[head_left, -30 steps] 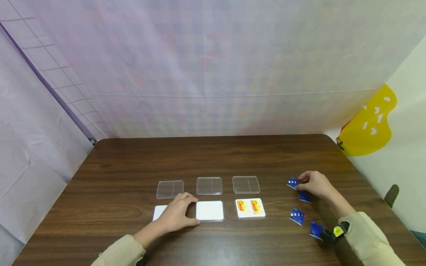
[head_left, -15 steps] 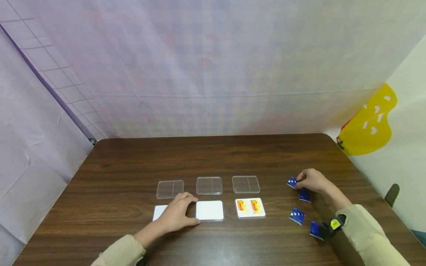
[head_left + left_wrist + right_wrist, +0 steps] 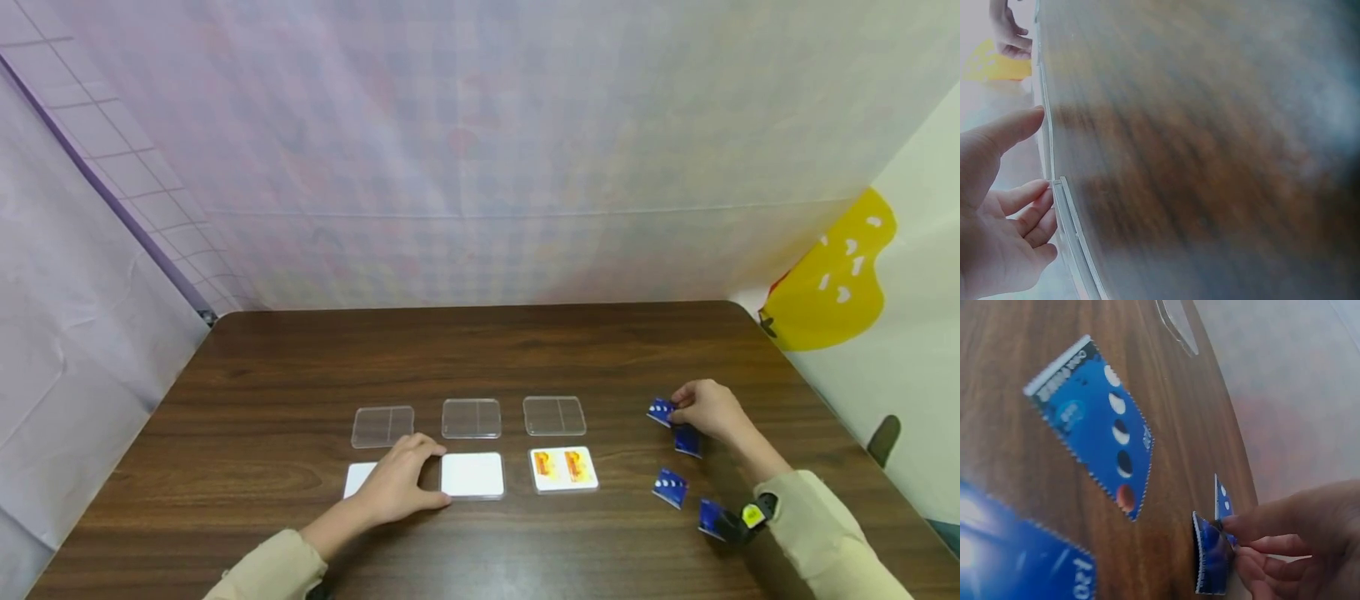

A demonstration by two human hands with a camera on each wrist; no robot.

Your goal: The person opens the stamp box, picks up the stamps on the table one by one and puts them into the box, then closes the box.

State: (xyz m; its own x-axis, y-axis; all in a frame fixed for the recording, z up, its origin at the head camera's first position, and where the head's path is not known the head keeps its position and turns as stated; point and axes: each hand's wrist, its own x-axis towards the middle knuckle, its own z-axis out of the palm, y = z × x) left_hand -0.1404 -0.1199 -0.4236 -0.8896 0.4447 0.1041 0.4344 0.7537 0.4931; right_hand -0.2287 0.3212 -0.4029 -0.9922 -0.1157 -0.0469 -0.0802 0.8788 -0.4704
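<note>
Small blue postage stamps with perforated edges and moon-phase pictures lie on the right of the table. My right hand (image 3: pixel 712 410) bends over the farthest stamp (image 3: pixel 660 412), its thumb and fingertips pinching that stamp's right edge. Just beside these fingers lies a darker blue stamp (image 3: pixel 1211 559); another stamp (image 3: pixel 1100 425) is nearer. My left hand (image 3: pixel 401 483) rests at a shallow clear case with a white card (image 3: pixel 472 476), thumb and forefinger spread at its left corners. Behind the left hand, a second white card (image 3: pixel 358 477) is partly hidden.
Three clear plastic lids (image 3: pixel 471 418) lie in a row behind the cards. A case with two orange-and-yellow stamps (image 3: pixel 564 469) stands right of the middle card. One more blue stamp (image 3: pixel 711 518) lies close to the right wrist camera. A curtain (image 3: pixel 465 167) hangs behind the table.
The right hand shifts only slightly at the farthest stamp, and its forearm moves a little. My left hand and the cases have stayed in place.
</note>
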